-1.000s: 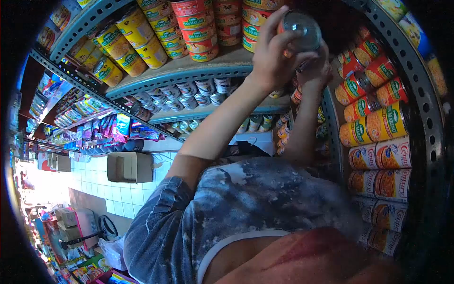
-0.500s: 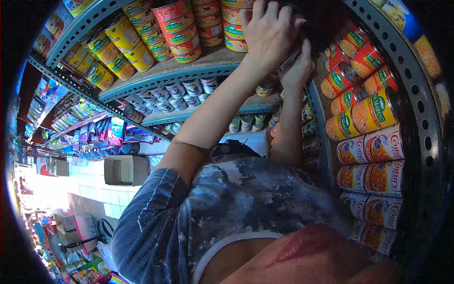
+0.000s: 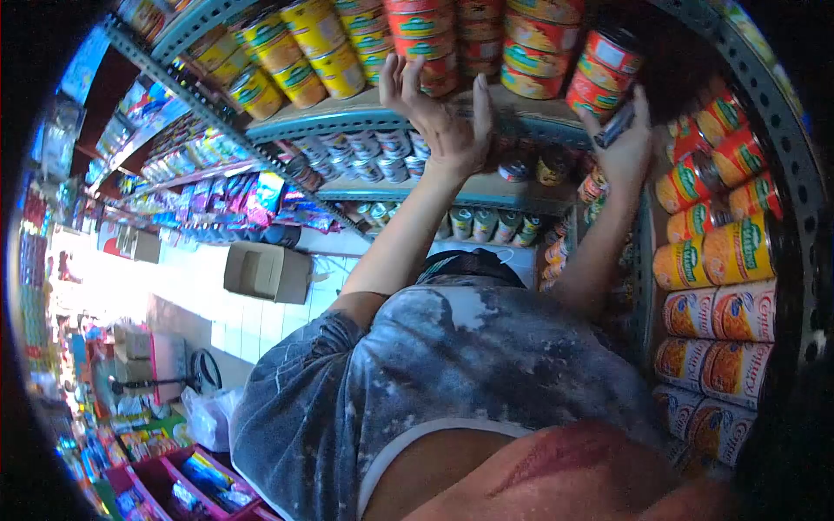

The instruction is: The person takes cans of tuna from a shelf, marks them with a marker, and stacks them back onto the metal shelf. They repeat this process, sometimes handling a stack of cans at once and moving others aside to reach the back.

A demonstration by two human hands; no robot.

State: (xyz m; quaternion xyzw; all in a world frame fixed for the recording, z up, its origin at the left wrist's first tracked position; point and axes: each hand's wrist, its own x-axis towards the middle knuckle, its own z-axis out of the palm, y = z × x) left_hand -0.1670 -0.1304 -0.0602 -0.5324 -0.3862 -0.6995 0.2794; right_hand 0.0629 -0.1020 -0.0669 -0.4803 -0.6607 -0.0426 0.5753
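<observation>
My left hand (image 3: pixel 443 122) is raised before the upper shelf, fingers spread and nothing in them. Just behind its fingertips stands a stack of red-orange San Marino cans (image 3: pixel 423 43). At the shelf's right end, my right hand (image 3: pixel 627 143) grips a short dark grey object (image 3: pixel 615 126), too small to name. Close above those fingers, a tilted stack of red cans (image 3: pixel 604 71) shows a dark top. Another red-orange stack (image 3: pixel 539 52) stands to its left.
Yellow cans (image 3: pixel 334 65) line the left of the upper shelf, behind a perforated metal edge (image 3: pixel 347 122). Smaller cans (image 3: pixel 373 156) fill the shelf below. At right are Century Tuna cans (image 3: pixel 737 313). An open cardboard box (image 3: pixel 265 271) sits on the tiled floor.
My hands have come apart: the left moved left and down with its fingers opening, the right moved right and down. The view shifted, and a tilted red can stack now shows by my right hand.
</observation>
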